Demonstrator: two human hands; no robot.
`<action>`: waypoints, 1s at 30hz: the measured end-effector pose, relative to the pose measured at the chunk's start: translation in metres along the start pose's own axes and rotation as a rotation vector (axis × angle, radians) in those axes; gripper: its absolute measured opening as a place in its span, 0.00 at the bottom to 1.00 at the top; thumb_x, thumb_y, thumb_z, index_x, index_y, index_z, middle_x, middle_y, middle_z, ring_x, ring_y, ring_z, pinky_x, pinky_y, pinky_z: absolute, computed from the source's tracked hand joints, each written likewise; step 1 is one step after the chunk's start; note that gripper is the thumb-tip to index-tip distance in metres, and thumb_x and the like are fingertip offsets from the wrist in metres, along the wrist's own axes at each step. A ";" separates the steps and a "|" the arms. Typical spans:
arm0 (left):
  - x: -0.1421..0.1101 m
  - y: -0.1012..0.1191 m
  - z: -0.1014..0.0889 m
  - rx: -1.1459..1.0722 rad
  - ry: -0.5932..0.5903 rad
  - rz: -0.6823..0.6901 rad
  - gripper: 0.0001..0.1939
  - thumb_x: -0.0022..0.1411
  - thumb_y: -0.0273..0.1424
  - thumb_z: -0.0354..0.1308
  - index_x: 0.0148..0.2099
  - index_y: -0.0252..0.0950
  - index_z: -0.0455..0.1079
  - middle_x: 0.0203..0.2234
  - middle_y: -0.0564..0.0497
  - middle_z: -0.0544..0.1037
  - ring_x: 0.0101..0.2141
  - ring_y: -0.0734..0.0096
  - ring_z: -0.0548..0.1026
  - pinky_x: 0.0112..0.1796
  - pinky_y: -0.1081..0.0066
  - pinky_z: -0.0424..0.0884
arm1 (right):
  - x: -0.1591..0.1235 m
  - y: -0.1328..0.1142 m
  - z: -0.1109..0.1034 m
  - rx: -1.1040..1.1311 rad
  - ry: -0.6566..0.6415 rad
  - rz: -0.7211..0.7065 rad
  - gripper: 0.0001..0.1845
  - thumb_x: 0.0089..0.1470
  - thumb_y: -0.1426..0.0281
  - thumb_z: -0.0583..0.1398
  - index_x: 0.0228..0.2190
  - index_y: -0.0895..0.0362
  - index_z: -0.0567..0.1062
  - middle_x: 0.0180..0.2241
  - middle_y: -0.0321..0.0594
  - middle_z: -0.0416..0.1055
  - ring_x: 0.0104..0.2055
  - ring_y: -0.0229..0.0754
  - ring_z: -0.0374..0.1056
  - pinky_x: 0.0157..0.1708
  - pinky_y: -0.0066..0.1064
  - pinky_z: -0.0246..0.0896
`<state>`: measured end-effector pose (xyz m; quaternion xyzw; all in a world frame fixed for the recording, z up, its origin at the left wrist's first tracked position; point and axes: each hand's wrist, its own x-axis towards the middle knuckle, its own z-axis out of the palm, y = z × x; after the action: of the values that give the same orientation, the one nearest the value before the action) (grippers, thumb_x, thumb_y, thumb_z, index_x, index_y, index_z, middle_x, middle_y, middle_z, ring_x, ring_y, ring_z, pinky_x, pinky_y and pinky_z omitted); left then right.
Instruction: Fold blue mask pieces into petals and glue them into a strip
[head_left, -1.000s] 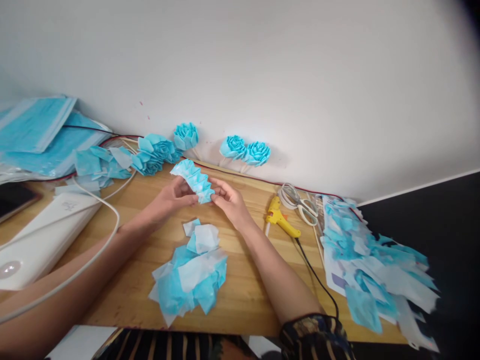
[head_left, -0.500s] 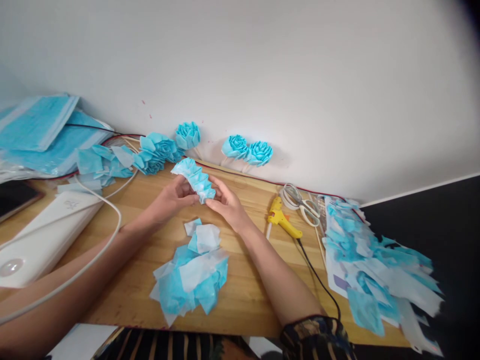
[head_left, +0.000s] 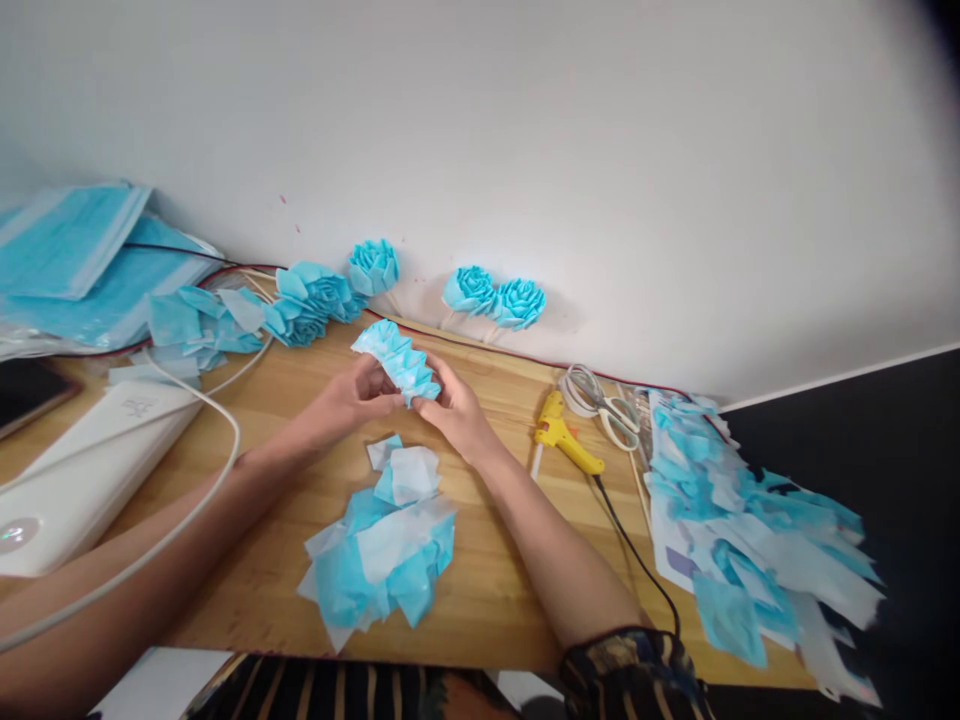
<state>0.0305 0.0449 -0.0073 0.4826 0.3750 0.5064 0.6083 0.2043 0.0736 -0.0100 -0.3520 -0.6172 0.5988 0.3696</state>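
Note:
A blue flower head (head_left: pixel 397 358) with overlapping pointed petals is held between both hands above the table. My left hand (head_left: pixel 358 395) grips its left and lower side, thumb in front and fingers behind. At its right end my right hand (head_left: pixel 452 405) pinches the lower edge, with the thumb in front; some fingers are hidden behind the petals. Below the hands lies a loose pile of blue and white fabric pieces (head_left: pixel 386 545). Finished-looking blue flowers on sticks (head_left: pixel 519 304) lean against the wall, and more blue flowers (head_left: pixel 311 300) lie at the left.
A yellow glue gun (head_left: pixel 561 435) with a black cord lies right of my hands, near scissors (head_left: pixel 611 415) and a tape roll (head_left: pixel 579 390). Fabric scraps (head_left: pixel 742 520) cover the right end. A white power bank (head_left: pixel 97 470), cable, phone (head_left: pixel 30 392) and blue masks (head_left: pixel 71 250) are at left.
The flower head has shifted slightly to the right and turned a little in my hands. Both hands keep their hold; the pile and tools stay in place.

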 end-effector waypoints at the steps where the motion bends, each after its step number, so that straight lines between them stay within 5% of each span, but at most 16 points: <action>1: 0.000 0.000 0.000 0.007 0.008 -0.001 0.22 0.54 0.30 0.68 0.49 0.36 0.67 0.45 0.46 0.79 0.45 0.60 0.77 0.48 0.60 0.68 | 0.000 -0.001 0.001 -0.008 -0.004 0.005 0.34 0.47 0.69 0.62 0.57 0.54 0.64 0.51 0.40 0.73 0.47 0.43 0.70 0.49 0.34 0.65; 9: 0.001 0.001 -0.001 0.035 0.035 0.011 0.21 0.52 0.29 0.68 0.48 0.35 0.67 0.38 0.47 0.80 0.40 0.61 0.78 0.43 0.62 0.70 | -0.004 -0.008 -0.002 -0.028 -0.093 0.032 0.32 0.49 0.65 0.64 0.55 0.53 0.66 0.45 0.39 0.73 0.45 0.44 0.69 0.48 0.35 0.64; 16: 0.001 0.006 0.002 0.019 0.049 0.043 0.21 0.50 0.28 0.68 0.47 0.36 0.68 0.40 0.48 0.80 0.39 0.62 0.78 0.42 0.65 0.70 | -0.004 -0.009 -0.004 0.072 -0.148 0.023 0.36 0.47 0.62 0.66 0.57 0.50 0.64 0.52 0.39 0.71 0.51 0.45 0.68 0.51 0.35 0.63; 24: -0.005 0.008 -0.003 0.104 -0.010 0.025 0.15 0.57 0.31 0.62 0.48 0.36 0.69 0.30 0.51 0.77 0.32 0.65 0.74 0.35 0.67 0.68 | -0.001 -0.006 -0.007 0.051 -0.058 0.019 0.41 0.48 0.63 0.66 0.61 0.51 0.60 0.54 0.43 0.69 0.52 0.46 0.68 0.51 0.36 0.64; 30: -0.005 0.010 0.002 0.037 0.000 -0.058 0.24 0.56 0.34 0.66 0.54 0.37 0.65 0.46 0.45 0.79 0.44 0.59 0.76 0.42 0.64 0.69 | -0.003 -0.006 -0.005 -0.044 -0.034 -0.019 0.41 0.51 0.65 0.64 0.63 0.51 0.57 0.50 0.44 0.72 0.47 0.44 0.70 0.48 0.36 0.66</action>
<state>0.0293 0.0402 0.0025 0.4827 0.3983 0.4814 0.6137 0.2102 0.0732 -0.0043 -0.3440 -0.6396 0.5874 0.3571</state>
